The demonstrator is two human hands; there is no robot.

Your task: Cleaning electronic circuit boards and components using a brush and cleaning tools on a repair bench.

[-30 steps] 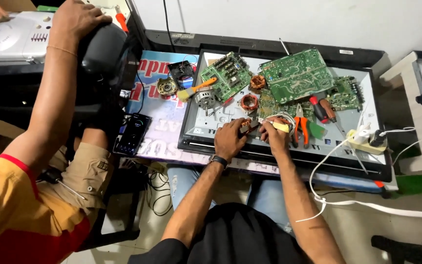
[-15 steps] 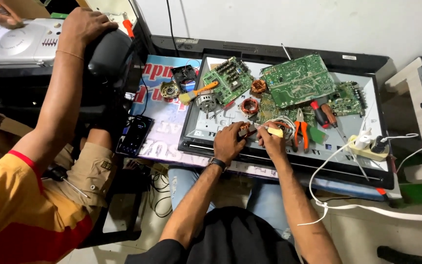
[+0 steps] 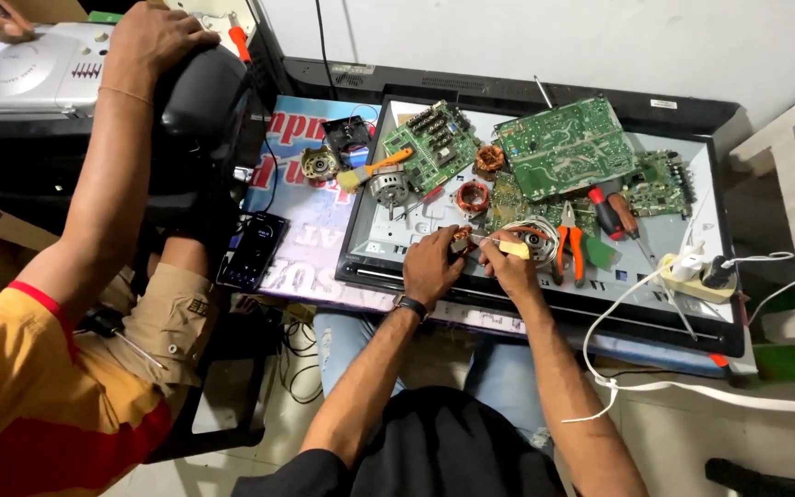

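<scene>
flat panel (image 3: 416, 241) lying across the surface, big green circuit board (image 3: 563, 147) up top, left hand (image 3: 430, 265) pinching a small copper coil (image 3: 461, 237) near the front edge, right hand (image 3: 505, 265) gripping a yellow-handled tool (image 3: 508, 247) touching it, orange pliers (image 3: 570, 241) just beside

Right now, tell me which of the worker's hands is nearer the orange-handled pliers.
The right. The right hand sits just left of the orange-handled pliers, holding a yellow-handled tool. The left hand is farther left, beyond the right one.
</scene>
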